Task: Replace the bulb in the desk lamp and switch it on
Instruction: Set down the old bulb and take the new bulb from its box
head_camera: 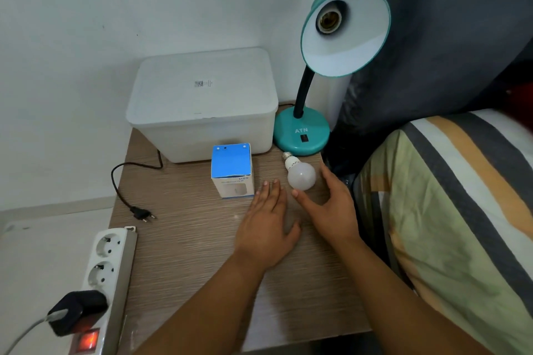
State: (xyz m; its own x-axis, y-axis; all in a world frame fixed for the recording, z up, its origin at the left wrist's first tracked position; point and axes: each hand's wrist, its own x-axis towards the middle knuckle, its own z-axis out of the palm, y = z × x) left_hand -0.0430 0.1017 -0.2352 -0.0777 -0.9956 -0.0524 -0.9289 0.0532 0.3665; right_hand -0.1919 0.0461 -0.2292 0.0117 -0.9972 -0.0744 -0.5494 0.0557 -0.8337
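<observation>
Both hands, left hand (266, 220) and right hand (331, 204), lie released on the wooden table (187, 239) by a white wall (144, 8).

Desk lamp (317, 72): teal, round base right of centre, black neck, shade at upper right facing the camera, socket (328, 20) empty. Bulb (300, 174): white, frosted, lying on its side at centre frame just below the base, screw cap toward the lamp. Plug (141, 214): black, lying loose at left, unplugged.
</observation>
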